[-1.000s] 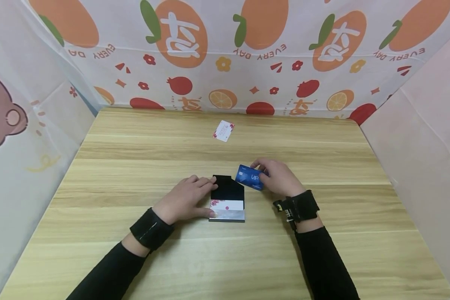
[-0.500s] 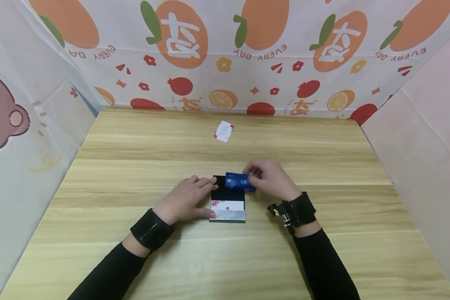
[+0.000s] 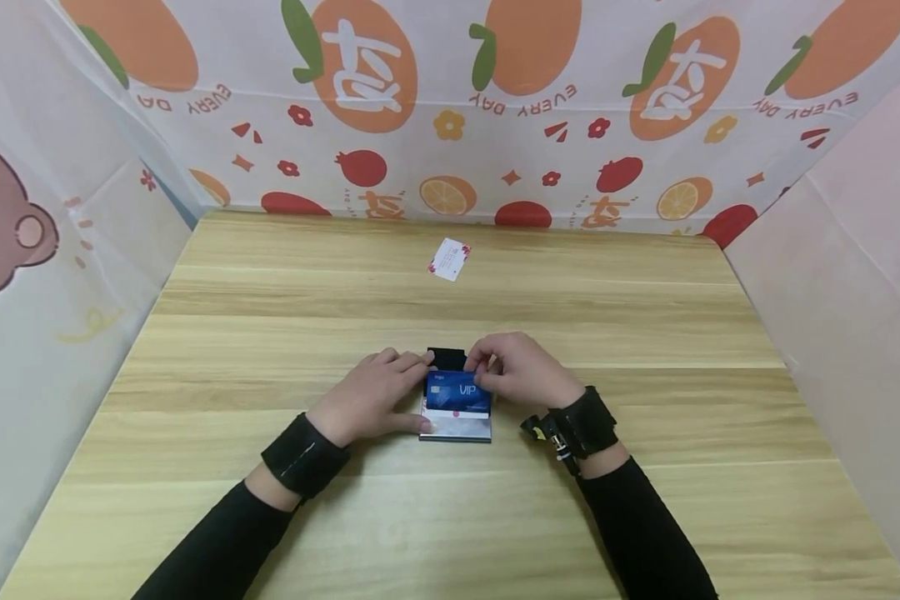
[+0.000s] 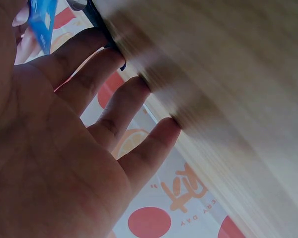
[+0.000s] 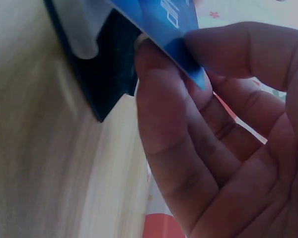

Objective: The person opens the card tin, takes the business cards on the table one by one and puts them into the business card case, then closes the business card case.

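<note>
A card case (image 3: 461, 430) lies opened flat on the table, its black flap (image 3: 446, 358) pointing away from me and its silver pocket nearest me. A white card with a pink print (image 3: 477, 415) sits in the pocket, mostly covered. Over it, my right hand (image 3: 525, 371) pinches a blue VIP card (image 3: 450, 392) between thumb and fingers at its right end. The right wrist view shows that blue card (image 5: 164, 22) tilted and raised off the case. My left hand (image 3: 367, 396) presses the case's left side with extended fingers, fingertips by the flap and thumb on the pocket's corner.
Farther back on the wooden table (image 3: 307, 283) lies another white card with red flowers (image 3: 449, 259). A fruit-print cloth (image 3: 450, 125) hangs behind the table's far edge, and pale sheets stand along both sides.
My right hand has brought the blue card leftward and toward me, from beside the flap to over the pocket. My left hand has stayed on the case.
</note>
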